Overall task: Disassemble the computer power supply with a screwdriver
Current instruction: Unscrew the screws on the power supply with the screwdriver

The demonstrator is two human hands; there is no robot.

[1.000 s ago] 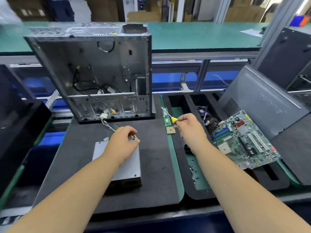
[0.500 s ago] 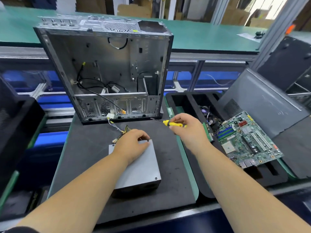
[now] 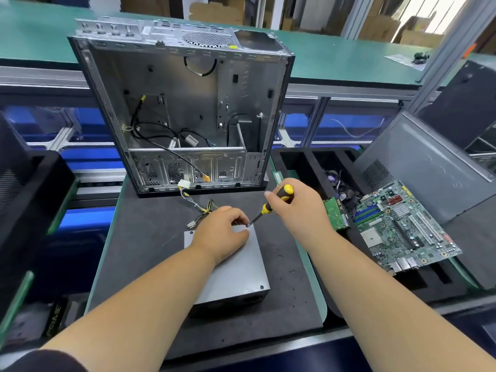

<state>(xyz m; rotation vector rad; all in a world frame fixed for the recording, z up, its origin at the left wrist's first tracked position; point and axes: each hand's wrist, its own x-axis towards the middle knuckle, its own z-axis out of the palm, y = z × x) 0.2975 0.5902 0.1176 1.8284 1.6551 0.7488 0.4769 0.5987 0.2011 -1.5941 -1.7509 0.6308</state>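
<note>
Right hand (image 3: 294,208), centre of frame, fist wrapped round the yellow-and-black handle of the screwdriver (image 3: 272,204). Shaft slants down and to the left; the tip sits on a small dark screw (image 3: 247,225) at the far right corner of the power supply (image 3: 236,267). Handle tilts away from the screw, probably to keep the wrist easy and the screw head in sight.

Left hand (image 3: 221,237) lies on the far end of the supply's lid, fingers curled down just beside the screw, thumb near it. It looks like a brace: weight on the box so it does not spin or slide under the turning force. Whether the fingers pinch anything I cannot tell; they seem only to press on the lid.

Power supply sits flat on the dark foam mat (image 3: 150,251), lower centre, lid up so the lid screws face the worker. Another screw (image 3: 262,287) shows at the near right corner, one more (image 3: 191,233) at the far left. Judged from that, the lid is not yet free.

Its cable bundle (image 3: 204,209) trails toward the top of the frame, to the foot of the gutted computer case (image 3: 188,103) that stands open-side forward behind the mat.

Right of frame: a motherboard (image 3: 402,229) lies tilted across a black compartmented foam tray (image 3: 300,162), likely the sorting spot for stripped parts. A grey side panel (image 3: 429,167) leans behind it.
</note>
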